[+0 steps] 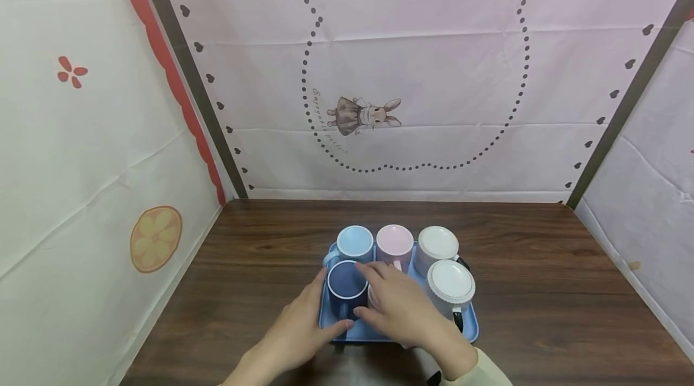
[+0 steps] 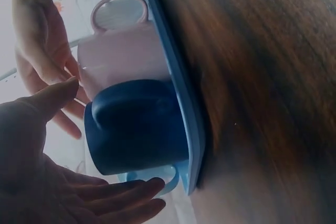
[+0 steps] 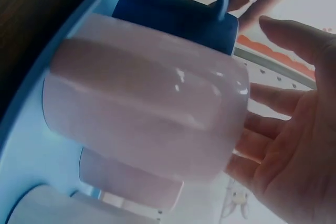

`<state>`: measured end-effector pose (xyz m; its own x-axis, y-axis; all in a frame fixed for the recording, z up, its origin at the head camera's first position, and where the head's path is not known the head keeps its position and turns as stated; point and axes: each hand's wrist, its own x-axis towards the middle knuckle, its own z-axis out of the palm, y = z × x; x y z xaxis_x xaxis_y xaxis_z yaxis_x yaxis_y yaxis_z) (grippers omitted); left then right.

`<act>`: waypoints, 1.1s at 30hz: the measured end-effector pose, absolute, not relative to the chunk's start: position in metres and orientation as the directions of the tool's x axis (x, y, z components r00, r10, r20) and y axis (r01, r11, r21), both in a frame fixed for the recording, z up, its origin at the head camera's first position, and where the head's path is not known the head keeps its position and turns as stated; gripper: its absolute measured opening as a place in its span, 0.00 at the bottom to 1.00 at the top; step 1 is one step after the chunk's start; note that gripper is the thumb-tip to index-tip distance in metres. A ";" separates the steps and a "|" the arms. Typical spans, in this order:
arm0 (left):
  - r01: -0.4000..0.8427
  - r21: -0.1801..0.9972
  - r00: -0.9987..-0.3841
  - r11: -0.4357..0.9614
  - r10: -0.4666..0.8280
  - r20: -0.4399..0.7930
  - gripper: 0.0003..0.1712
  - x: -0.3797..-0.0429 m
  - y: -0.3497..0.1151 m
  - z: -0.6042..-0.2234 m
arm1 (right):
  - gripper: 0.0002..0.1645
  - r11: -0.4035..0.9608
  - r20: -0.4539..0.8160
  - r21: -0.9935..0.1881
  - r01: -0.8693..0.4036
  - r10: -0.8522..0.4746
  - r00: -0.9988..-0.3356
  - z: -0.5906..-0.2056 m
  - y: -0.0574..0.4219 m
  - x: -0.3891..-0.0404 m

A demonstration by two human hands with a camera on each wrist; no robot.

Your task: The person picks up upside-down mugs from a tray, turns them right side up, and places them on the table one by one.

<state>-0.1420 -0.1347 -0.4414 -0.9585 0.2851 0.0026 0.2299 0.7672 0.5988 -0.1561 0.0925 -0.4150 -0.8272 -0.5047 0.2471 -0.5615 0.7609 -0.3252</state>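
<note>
A dark blue mug (image 1: 340,303) stands at the front left of a blue tray (image 1: 365,334), its handle toward the near edge. My left hand (image 1: 298,323) is spread at the mug's left side, thumb reaching across in front and fingers extended along it. From the right, my right hand (image 1: 401,305) reaches over a front pink mug (image 3: 147,93), its fingertips at the dark blue mug's rim. The right fingers are loosely straight. In the head view, that hand hides most of this pink mug.
Behind, on the tray, are a light blue mug (image 1: 355,241) and another pink mug (image 1: 394,241). Two white mugs (image 1: 451,282) with black on their handles take up the right side. The tray sits on a dark wooden table (image 1: 542,289) with printed cloth walls (image 1: 434,85) around it.
</note>
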 end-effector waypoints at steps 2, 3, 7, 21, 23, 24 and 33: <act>0.243 0.599 -0.957 0.763 0.289 0.020 0.63 -0.143 -0.133 -0.445 | 0.43 0.778 0.245 -0.296 -0.554 -0.499 -0.831 -0.416 0.088 -0.157; 0.248 0.598 -0.956 0.762 0.291 0.026 0.64 -0.144 -0.132 -0.446 | 0.43 0.786 0.242 -0.284 -0.549 -0.496 -0.834 -0.417 0.086 -0.158; 0.264 0.595 -0.954 0.759 0.295 0.047 0.66 -0.147 -0.129 -0.453 | 0.43 0.810 0.220 -0.261 -0.525 -0.479 -0.850 -0.419 0.080 -0.160; 0.215 0.594 -0.970 0.775 0.240 0.038 0.63 -0.151 -0.116 -0.465 | 0.46 0.850 0.183 -0.245 -0.465 -0.431 -0.884 -0.430 0.071 -0.167; 0.204 0.592 -0.974 0.780 0.223 0.042 0.63 -0.152 -0.113 -0.466 | 0.46 0.851 0.181 -0.246 -0.464 -0.429 -0.885 -0.430 0.071 -0.168; 0.199 0.588 -0.976 0.784 0.213 0.046 0.63 -0.152 -0.112 -0.466 | 0.46 0.851 0.182 -0.246 -0.463 -0.429 -0.885 -0.430 0.071 -0.168; 0.159 0.496 -0.987 0.853 0.120 0.110 0.54 -0.153 -0.103 -0.470 | 0.46 0.851 0.223 -0.223 -0.476 -0.431 -0.875 -0.433 0.070 -0.168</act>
<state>-0.1527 -0.1032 -0.4702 -0.9867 0.1197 0.1103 0.1590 0.8534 0.4965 -0.1675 0.0700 -0.4331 -0.8746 -0.4308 0.2225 -0.4758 0.8508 -0.2228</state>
